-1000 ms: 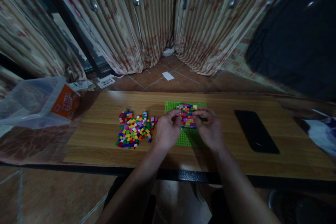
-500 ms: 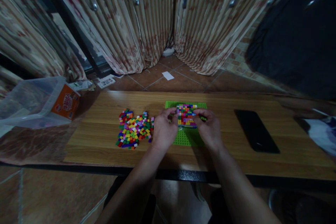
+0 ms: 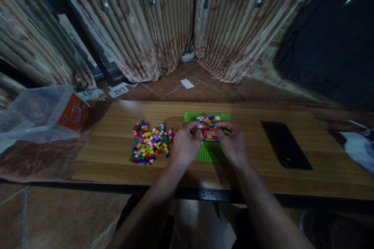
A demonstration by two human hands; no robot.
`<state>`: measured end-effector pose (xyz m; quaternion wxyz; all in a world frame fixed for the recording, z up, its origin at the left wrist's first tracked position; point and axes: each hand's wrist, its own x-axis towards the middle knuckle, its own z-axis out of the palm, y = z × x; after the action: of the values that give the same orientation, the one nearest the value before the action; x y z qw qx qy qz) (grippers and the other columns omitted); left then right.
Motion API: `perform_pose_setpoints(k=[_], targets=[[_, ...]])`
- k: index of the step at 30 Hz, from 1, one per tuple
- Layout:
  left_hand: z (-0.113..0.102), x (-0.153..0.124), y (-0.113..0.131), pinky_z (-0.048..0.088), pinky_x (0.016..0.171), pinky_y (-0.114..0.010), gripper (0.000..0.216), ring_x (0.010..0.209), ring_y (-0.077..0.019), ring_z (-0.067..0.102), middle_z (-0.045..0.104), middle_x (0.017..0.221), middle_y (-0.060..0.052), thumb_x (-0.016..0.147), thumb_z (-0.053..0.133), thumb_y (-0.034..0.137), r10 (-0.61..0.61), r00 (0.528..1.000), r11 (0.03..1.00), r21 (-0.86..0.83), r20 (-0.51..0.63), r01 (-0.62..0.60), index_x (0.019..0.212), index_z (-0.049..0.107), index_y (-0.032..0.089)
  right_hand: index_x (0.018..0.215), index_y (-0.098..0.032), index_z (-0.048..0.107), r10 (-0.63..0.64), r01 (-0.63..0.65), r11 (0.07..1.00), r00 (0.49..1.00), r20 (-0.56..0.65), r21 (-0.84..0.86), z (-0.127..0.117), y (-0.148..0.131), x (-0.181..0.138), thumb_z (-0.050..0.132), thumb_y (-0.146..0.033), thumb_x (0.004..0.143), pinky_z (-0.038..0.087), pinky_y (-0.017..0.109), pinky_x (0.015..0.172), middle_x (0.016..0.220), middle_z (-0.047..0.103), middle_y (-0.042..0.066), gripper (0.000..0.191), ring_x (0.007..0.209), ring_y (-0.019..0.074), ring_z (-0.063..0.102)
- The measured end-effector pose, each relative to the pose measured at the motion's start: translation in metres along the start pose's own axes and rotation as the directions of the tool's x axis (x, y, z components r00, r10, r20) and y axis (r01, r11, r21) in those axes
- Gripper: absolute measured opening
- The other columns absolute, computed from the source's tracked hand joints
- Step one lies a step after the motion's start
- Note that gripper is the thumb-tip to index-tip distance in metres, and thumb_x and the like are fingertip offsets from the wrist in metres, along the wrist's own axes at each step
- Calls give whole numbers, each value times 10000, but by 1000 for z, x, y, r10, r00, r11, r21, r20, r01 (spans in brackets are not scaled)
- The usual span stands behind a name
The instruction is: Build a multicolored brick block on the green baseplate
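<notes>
A green baseplate [image 3: 210,155] lies on the wooden table [image 3: 117,151], with a patch of small multicoloured bricks [image 3: 208,126] pressed onto its far half. My left hand [image 3: 184,144] is closed in a pinch at the left edge of that patch. My right hand [image 3: 233,144] is curled at the patch's right edge, fingertips touching the bricks. What either hand pinches is too small to make out. A loose heap of coloured bricks [image 3: 149,144] lies on the table just left of my left hand.
A black phone [image 3: 285,144] lies flat to the right of the baseplate. A clear plastic bin with an orange label [image 3: 43,113] sits at the far left. A white and dark object [image 3: 358,148] is at the right edge. Curtains hang beyond the table.
Both hands stay at the brick patch; the fingers shifted slightly, closing in a little on its edges. Nothing else moved.
</notes>
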<state>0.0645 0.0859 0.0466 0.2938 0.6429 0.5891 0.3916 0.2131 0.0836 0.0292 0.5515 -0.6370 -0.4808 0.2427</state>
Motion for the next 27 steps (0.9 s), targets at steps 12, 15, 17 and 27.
perform_pose_setpoints(k=[12, 15, 17, 27], targets=[[-8, 2, -2, 549, 878, -326, 281, 886, -182, 690, 732, 1064, -87, 849, 563, 139, 5, 1000, 999, 35, 23, -5, 1081, 719, 163, 747, -206, 731, -18, 18, 1000, 1000, 4, -12, 0, 5, -2, 637, -332, 716, 446, 444, 955, 1023, 658, 80, 160, 1001, 242, 617], [-24, 12, -8, 552, 868, -316, 290, 879, -182, 697, 745, 1046, -91, 852, 545, 119, -2, 999, 997, 77, 37, -1, 1077, 725, 154, 786, -202, 734, -29, 29, 1000, 1000, -3, 0, -2, 6, -3, 653, -339, 731, 454, 443, 947, 1005, 677, 77, 168, 991, 241, 627], [-41, 19, -17, 548, 868, -296, 300, 905, -178, 701, 752, 1041, -86, 851, 522, 93, 4, 999, 991, 132, 33, -8, 1052, 734, 158, 793, -198, 731, -38, 39, 999, 998, -46, 18, -4, 4, -3, 665, -344, 729, 480, 429, 905, 1006, 676, 79, 172, 987, 243, 629], [-99, 33, -51, 510, 937, -316, 372, 963, -195, 675, 758, 1000, -41, 714, 550, 22, 62, 949, 877, 438, 308, -200, 949, 771, 207, 802, -193, 729, -76, 74, 997, 992, -102, -24, -5, 0, -2, 632, -325, 764, 492, 407, 872, 949, 680, 70, 167, 947, 230, 632]])
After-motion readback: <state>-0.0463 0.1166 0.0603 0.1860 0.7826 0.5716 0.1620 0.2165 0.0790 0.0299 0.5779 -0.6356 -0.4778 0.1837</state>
